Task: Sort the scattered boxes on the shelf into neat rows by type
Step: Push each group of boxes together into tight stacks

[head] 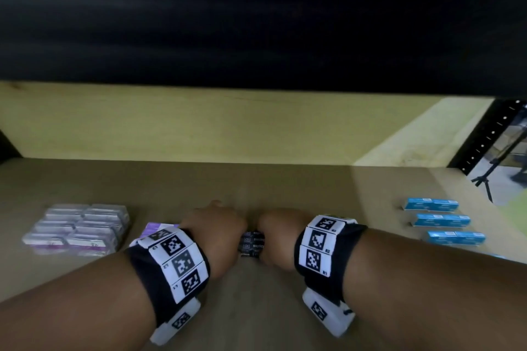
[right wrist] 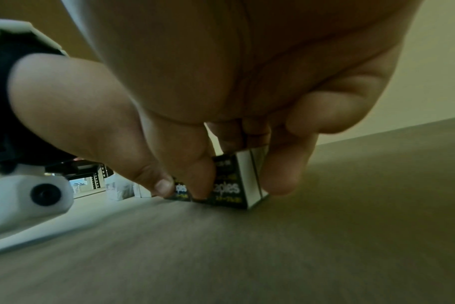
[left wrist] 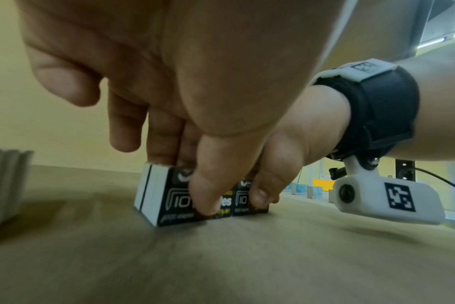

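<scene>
Two small black staples boxes stand side by side on the wooden shelf [head: 256, 185], seen between my hands as a dark block [head: 253, 243]. My left hand [left wrist: 185, 181] pinches the left black staples box [left wrist: 164, 197], thumb on its printed front and fingers behind it. My right hand [right wrist: 237, 174] pinches the right black staples box [right wrist: 227, 186] the same way. In the head view my left hand [head: 219, 225] and right hand [head: 278, 232] sit knuckles-up, hiding most of both boxes. Both boxes rest on the shelf board.
A tidy block of white-and-purple boxes [head: 77, 229] lies at the left, and one purple box [head: 158, 228] shows by my left wrist. Three blue boxes [head: 439, 221] lie in a column at the right. The shelf's back wall [head: 228, 125] stands behind; a shelf post [head: 484, 134] stands at the far right.
</scene>
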